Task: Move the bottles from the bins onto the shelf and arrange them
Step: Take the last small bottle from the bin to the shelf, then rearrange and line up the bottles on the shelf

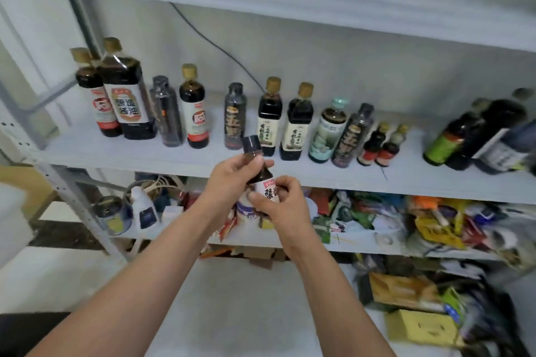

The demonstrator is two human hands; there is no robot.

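Two hands (232,180) (285,203) around small dark bottle (262,174).

Storeroom or pantry, likely home or small shop back room. Grey metal shelf (203,159) with perforated uprights against plain white wall. Row of dark sauce bottles (295,122) with Chinese labels on upper level. Lower level crammed with loose snack packets (429,220), jars, spray bottle (143,209). Cardboard boxes (417,324) heaped on floor beneath.
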